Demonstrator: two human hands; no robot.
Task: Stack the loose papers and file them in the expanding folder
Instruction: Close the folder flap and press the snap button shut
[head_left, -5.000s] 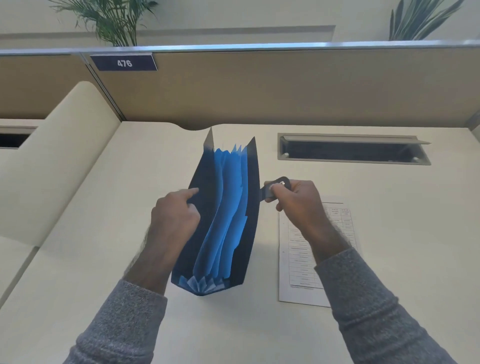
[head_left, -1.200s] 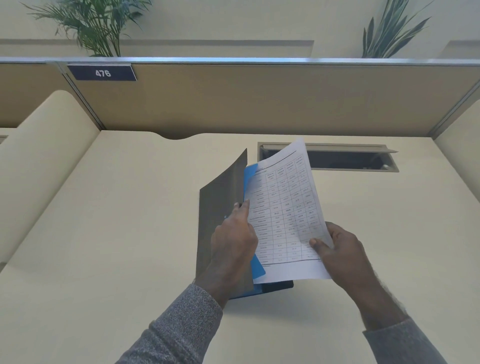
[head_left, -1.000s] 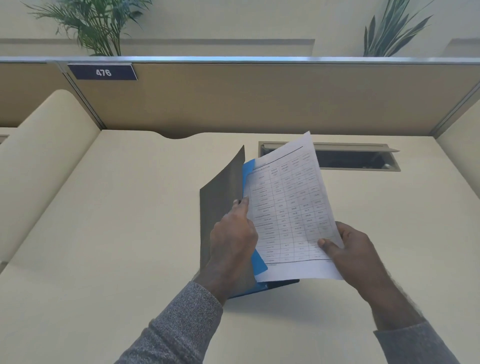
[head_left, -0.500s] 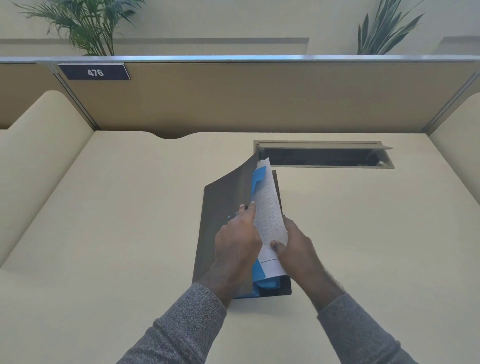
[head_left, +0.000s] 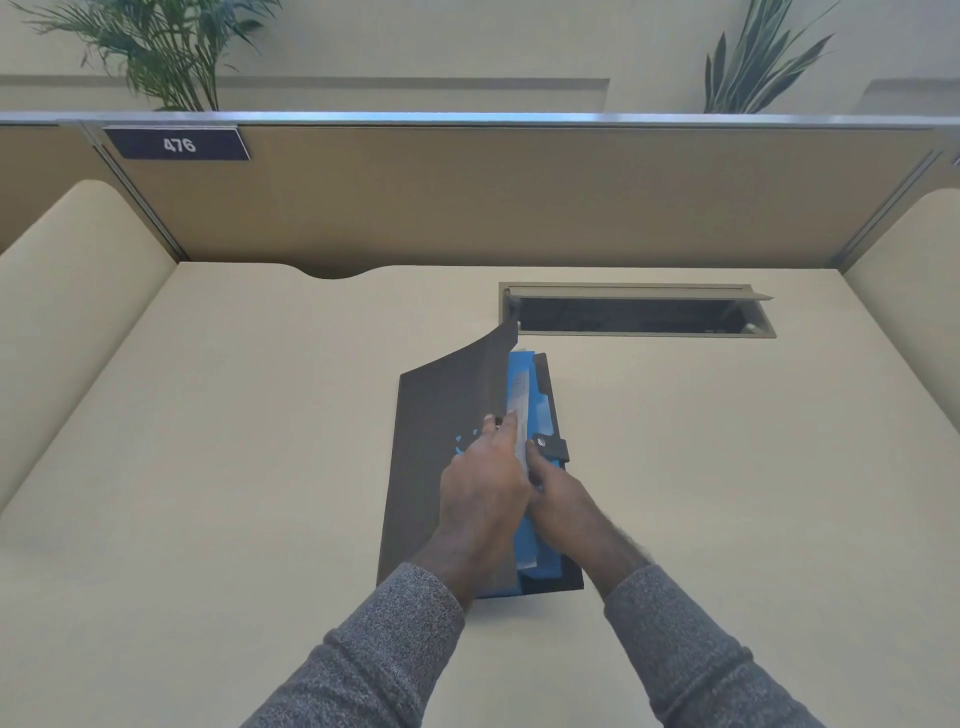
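The folder (head_left: 447, 457) lies on the desk (head_left: 208, 467), just on the near side of the open cable slot (head_left: 636, 314) set into the desktop. Its dark front cover is lifted and curls up at the far corner, which almost reaches the slot's left end. Blue pockets (head_left: 522, 366) show along the cover's right edge, and a dark strap with a metal snap (head_left: 548, 444) sticks out on the folder's right side.

The paper (head_left: 521, 410) stands edge-on inside the blue pockets, only a thin white strip of it showing; its print is too small to read.

The left hand (head_left: 480, 499) rests on the cover, fingers curled over its right edge and holding it back. The right hand (head_left: 558, 501) is pressed against the left one, with its fingers closed on the paper's near part, just beside the snap.

Beyond the slot, at the partition's top left, a dark plate (head_left: 176, 144) reads "476". Two plants (head_left: 156, 47) stand behind the partition.
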